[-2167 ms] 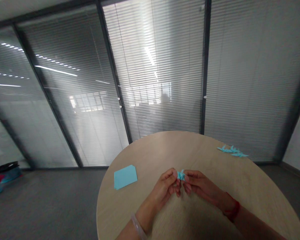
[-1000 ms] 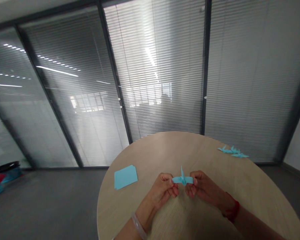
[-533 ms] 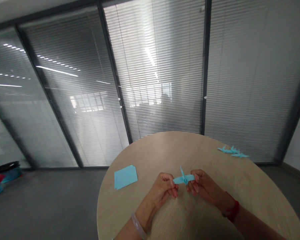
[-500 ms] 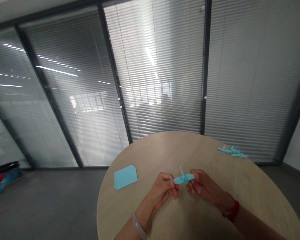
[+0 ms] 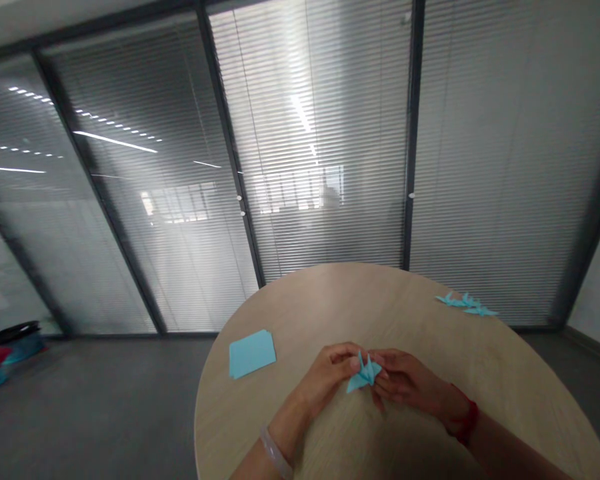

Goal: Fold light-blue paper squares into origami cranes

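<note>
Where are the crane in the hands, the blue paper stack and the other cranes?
Blue paper crane [image 5: 364, 377]: head view, on its body.
Blue paper stack [image 5: 251, 354]: head view, top sheet.
Other cranes [image 5: 465, 302]: head view, middle of group.

Single head cam, worn on person's head, looks fwd & down, close above left hand [image 5: 325, 380], right hand [image 5: 410, 381] & round surface [image 5: 300, 313], w/ window blinds [image 5: 320, 133] farther off beyond.

Lt-blue origami crane [image 5: 364, 375], paper, neck up, wings angled down, held mid-air
</note>
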A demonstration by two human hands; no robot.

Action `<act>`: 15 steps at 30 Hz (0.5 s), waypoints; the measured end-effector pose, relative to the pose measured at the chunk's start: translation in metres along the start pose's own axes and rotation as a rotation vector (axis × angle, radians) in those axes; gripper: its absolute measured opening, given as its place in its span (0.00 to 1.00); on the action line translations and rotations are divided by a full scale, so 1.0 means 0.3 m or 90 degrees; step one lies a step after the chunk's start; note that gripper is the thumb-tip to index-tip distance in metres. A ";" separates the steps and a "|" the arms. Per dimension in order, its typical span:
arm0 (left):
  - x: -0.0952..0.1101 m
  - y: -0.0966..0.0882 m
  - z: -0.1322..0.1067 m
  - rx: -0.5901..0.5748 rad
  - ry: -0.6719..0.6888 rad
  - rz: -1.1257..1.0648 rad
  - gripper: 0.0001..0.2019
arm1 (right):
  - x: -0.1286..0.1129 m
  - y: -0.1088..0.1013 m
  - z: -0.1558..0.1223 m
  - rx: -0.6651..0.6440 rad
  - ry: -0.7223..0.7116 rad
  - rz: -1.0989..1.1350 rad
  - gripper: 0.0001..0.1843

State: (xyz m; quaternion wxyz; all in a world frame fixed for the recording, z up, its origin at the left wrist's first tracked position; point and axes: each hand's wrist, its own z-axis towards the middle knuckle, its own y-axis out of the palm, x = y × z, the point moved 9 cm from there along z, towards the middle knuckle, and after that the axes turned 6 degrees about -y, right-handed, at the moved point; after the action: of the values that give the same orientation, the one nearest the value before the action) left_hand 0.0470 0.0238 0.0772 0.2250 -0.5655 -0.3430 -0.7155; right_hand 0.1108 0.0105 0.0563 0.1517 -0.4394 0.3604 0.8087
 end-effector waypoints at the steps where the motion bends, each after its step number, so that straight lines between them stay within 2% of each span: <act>1: -0.001 0.002 0.000 -0.001 -0.003 0.015 0.17 | 0.004 -0.007 0.001 0.007 0.004 -0.005 0.17; 5: 0.007 -0.030 0.010 0.065 0.015 0.066 0.13 | -0.006 -0.042 0.005 0.081 0.000 -0.094 0.18; 10: -0.038 -0.075 0.027 0.118 -0.044 0.039 0.14 | -0.142 -0.113 -0.016 0.271 -0.121 -0.449 0.17; 12: -0.058 -0.082 0.029 0.120 -0.066 0.035 0.14 | -0.182 -0.108 -0.020 0.270 -0.161 -0.571 0.17; 15: -0.073 -0.089 0.027 0.127 -0.080 0.038 0.14 | -0.192 -0.077 -0.013 0.188 -0.203 -0.659 0.15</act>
State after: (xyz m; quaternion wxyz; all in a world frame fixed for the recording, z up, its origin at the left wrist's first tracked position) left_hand 0.0390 0.0461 0.0509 0.2791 -0.5941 -0.4087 -0.6341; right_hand 0.1587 0.0278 0.0918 0.6417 -0.4050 0.1798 0.6259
